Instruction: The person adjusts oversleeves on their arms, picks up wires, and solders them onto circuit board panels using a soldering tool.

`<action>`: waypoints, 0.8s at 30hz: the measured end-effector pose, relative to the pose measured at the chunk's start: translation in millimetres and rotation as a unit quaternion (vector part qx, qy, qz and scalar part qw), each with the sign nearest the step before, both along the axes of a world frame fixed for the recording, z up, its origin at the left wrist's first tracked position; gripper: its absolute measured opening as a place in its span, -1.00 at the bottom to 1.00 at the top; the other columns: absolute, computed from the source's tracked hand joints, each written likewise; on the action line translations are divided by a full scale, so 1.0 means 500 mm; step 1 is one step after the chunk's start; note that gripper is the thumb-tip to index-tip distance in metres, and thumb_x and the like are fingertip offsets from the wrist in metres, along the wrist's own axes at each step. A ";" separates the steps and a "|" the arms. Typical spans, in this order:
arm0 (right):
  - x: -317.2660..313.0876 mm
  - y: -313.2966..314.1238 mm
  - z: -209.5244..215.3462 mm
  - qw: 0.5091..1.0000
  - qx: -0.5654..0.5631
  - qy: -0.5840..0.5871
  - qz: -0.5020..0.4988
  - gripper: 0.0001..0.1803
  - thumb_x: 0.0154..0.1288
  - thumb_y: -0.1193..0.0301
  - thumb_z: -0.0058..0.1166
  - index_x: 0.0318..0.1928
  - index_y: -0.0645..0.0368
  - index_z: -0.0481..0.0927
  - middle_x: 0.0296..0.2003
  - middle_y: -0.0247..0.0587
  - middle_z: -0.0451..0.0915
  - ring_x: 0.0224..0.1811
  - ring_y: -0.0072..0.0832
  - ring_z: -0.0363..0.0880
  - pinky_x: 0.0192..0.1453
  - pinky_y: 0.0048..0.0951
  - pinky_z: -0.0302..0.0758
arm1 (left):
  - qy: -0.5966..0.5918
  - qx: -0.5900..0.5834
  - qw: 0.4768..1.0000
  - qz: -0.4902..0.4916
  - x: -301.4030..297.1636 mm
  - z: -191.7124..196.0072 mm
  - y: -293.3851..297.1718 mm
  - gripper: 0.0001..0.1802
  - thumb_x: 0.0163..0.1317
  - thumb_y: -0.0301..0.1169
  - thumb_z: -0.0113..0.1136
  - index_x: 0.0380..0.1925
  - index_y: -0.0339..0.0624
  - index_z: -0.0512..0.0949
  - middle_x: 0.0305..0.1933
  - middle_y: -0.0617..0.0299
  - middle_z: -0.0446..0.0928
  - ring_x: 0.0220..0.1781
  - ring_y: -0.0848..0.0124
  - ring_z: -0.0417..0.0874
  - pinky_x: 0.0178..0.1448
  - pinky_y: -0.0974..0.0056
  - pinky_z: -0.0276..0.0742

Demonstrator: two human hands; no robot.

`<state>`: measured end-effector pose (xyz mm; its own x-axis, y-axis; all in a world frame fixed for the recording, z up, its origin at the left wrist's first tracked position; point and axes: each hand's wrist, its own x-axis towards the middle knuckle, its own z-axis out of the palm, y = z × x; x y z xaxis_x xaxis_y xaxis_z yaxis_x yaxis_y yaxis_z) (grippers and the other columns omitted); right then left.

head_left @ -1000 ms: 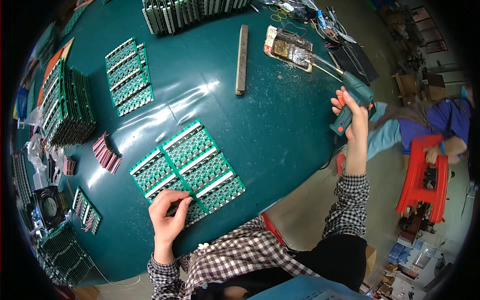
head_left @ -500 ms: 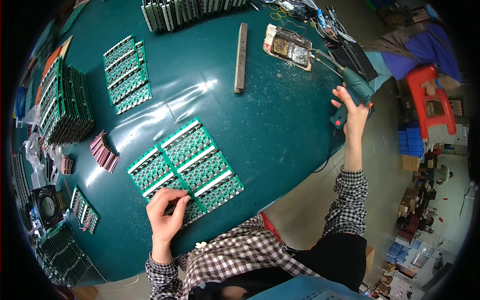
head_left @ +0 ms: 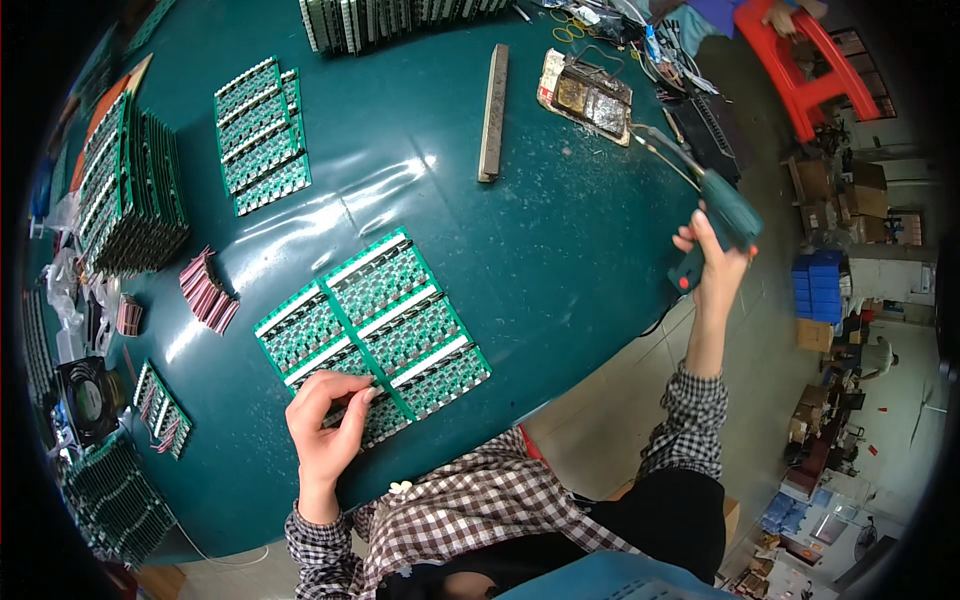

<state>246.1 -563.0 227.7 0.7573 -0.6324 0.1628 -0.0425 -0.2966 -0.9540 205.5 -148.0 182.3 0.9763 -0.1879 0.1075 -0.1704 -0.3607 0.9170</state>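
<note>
Slippage looks the likeliest trouble — the left hand [head_left: 325, 425] only pinches the near edge of the flat green circuit-board panel [head_left: 375, 325], lying at seven o'clock on the glossy teal table [head_left: 560, 250]. At three o'clock, the right hand [head_left: 715, 262] is clenched around a teal plastic soldering gun [head_left: 722, 215] — its thin metal tip could catch the grimy solder tray [head_left: 588, 95].
</note>
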 end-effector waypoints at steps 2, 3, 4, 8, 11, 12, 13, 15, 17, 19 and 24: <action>-0.039 0.010 0.015 0.996 0.082 -0.012 -0.015 -0.71 0.17 0.47 0.09 -0.13 0.39 0.45 -0.42 -0.23 0.49 -0.47 -0.53 0.53 -0.42 -0.53 0.61 | 0.001 -0.004 1.000 0.002 -0.001 0.002 0.000 -0.87 -0.07 -0.67 0.24 -0.47 -0.32 0.54 -0.49 0.19 0.52 -0.51 0.48 0.51 -0.44 0.46 0.42; -0.056 0.013 0.018 0.996 0.081 -0.013 -0.014 -0.71 0.17 0.47 0.09 -0.13 0.39 0.45 -0.42 -0.23 0.49 -0.47 -0.53 0.53 -0.42 -0.53 0.61 | -0.003 -0.003 1.000 0.002 -0.002 0.005 0.001 -0.87 -0.07 -0.67 0.24 -0.47 -0.32 0.54 -0.50 0.18 0.52 -0.51 0.48 0.51 -0.44 0.45 0.42; -0.071 0.016 0.019 0.989 0.142 -0.030 0.018 -0.70 0.19 0.46 0.06 -0.11 0.38 0.43 -0.44 -0.24 0.48 -0.46 -0.53 0.53 -0.42 -0.53 0.61 | -0.006 -0.002 1.000 0.003 -0.004 0.008 0.002 -0.87 -0.08 -0.67 0.23 -0.47 -0.32 0.54 -0.50 0.18 0.52 -0.52 0.47 0.51 -0.44 0.45 0.42; -0.116 0.044 0.027 0.959 0.271 -0.050 0.067 -0.69 0.25 0.41 -0.01 -0.06 0.33 0.37 -0.47 -0.28 0.44 -0.44 -0.56 0.50 -0.44 -0.55 0.60 | -0.017 -0.012 1.000 -0.007 -0.010 0.016 0.001 -0.88 -0.08 -0.68 0.23 -0.48 -0.32 0.54 -0.51 0.17 0.52 -0.52 0.46 0.50 -0.44 0.44 0.41; -0.131 0.065 0.029 0.943 0.317 -0.056 0.087 -0.70 0.28 0.39 -0.04 -0.05 0.32 0.37 -0.47 -0.29 0.44 -0.44 -0.56 0.48 -0.45 -0.56 0.59 | -0.025 -0.011 1.000 -0.012 -0.014 0.025 0.002 -0.88 -0.08 -0.68 0.23 -0.48 -0.33 0.54 -0.51 0.17 0.52 -0.52 0.44 0.50 -0.44 0.43 0.41; -0.134 0.069 0.027 0.934 0.336 -0.063 0.104 -0.70 0.28 0.38 -0.04 -0.05 0.31 0.37 -0.46 -0.28 0.44 -0.44 -0.55 0.48 -0.45 -0.56 0.59 | -0.034 -0.016 0.999 -0.014 -0.015 0.027 0.003 -0.88 -0.08 -0.68 0.23 -0.48 -0.33 0.54 -0.51 0.17 0.52 -0.52 0.44 0.50 -0.44 0.42 0.41; -0.137 0.073 0.026 0.924 0.356 -0.068 0.121 -0.70 0.29 0.38 -0.05 -0.05 0.31 0.37 -0.46 -0.28 0.45 -0.43 -0.54 0.48 -0.44 -0.55 0.59 | -0.042 -0.021 0.999 -0.015 -0.017 0.029 0.004 -0.88 -0.08 -0.68 0.23 -0.48 -0.33 0.54 -0.51 0.17 0.52 -0.53 0.44 0.50 -0.44 0.42 0.41; -0.140 0.084 0.027 0.916 0.371 -0.072 0.136 -0.70 0.29 0.38 -0.05 -0.05 0.31 0.37 -0.45 -0.28 0.45 -0.42 -0.54 0.49 -0.44 -0.55 0.59 | -0.037 -0.022 0.999 -0.010 -0.023 0.033 0.007 -0.87 -0.08 -0.68 0.23 -0.47 -0.33 0.54 -0.50 0.17 0.52 -0.51 0.44 0.51 -0.43 0.43 0.41; -0.140 0.098 0.026 0.906 0.387 -0.073 0.154 -0.70 0.29 0.38 -0.05 -0.05 0.31 0.37 -0.44 -0.28 0.45 -0.41 -0.53 0.49 -0.43 -0.55 0.59 | -0.032 -0.053 0.998 -0.005 -0.032 0.038 0.008 -0.86 -0.08 -0.68 0.22 -0.45 -0.32 0.55 -0.49 0.16 0.53 -0.49 0.42 0.52 -0.41 0.41 0.42; -0.142 0.113 0.021 0.906 0.393 -0.082 0.132 -0.71 0.29 0.37 -0.04 -0.05 0.30 0.37 -0.40 -0.28 0.45 -0.38 -0.52 0.49 -0.42 -0.55 0.60 | -0.044 -0.091 0.995 -0.025 -0.044 0.061 0.010 -0.87 -0.06 -0.67 0.21 -0.43 -0.34 0.55 -0.42 0.11 0.57 -0.45 0.36 0.56 -0.36 0.36 0.46; -0.138 0.171 0.017 0.883 0.420 -0.112 0.177 -0.68 0.28 0.35 -0.03 -0.03 0.24 0.32 -0.29 -0.24 0.44 -0.28 -0.45 0.49 -0.33 -0.50 0.61 | -0.231 -0.420 0.853 -0.209 -0.139 0.131 0.006 -0.90 0.07 -0.51 0.15 -0.47 -0.33 0.57 -0.46 0.01 0.58 -0.50 0.33 0.59 -0.47 0.36 0.48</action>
